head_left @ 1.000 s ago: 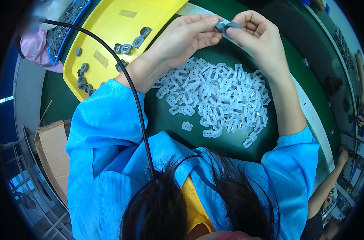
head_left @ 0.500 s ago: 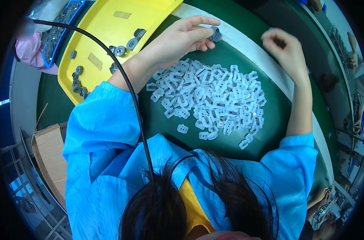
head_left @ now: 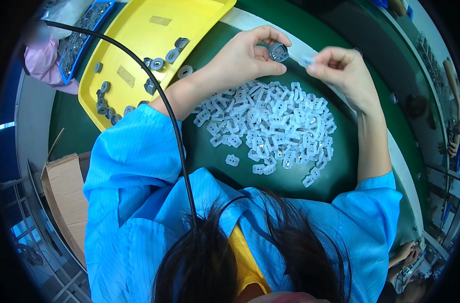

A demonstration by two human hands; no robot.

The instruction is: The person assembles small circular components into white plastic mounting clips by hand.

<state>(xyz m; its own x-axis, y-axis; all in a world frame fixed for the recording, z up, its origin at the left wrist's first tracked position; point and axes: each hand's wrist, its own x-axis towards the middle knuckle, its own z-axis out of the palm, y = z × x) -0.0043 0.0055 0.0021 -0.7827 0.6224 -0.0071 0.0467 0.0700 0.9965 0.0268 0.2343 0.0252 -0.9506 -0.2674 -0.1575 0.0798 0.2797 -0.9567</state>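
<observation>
Between the fingers and thumb of my left hand [head_left: 258, 52] is a dark grey round plastic part [head_left: 279, 52], its hollow side turned up. Just to its right, my right hand [head_left: 341, 73] pinches a small translucent white plastic piece [head_left: 306, 61], blurred by motion. The two held pieces are close but apart. Below both hands, a wide heap of translucent white plastic pieces [head_left: 270, 118] with small holes lies on the green work surface [head_left: 210, 156].
A yellow tray [head_left: 134, 30] with several grey round parts stands at the left, a pale ring [head_left: 185, 71] beside it. Farther left is a blue bin [head_left: 83, 38] of small dark pieces. A black cable [head_left: 164, 96] crosses my left arm. A cardboard box [head_left: 65, 197] sits lower left.
My right hand has moved left toward my left hand, and a white piece now shows in its fingertips. My left hand has turned, bringing the grey part's hollow side into view.
</observation>
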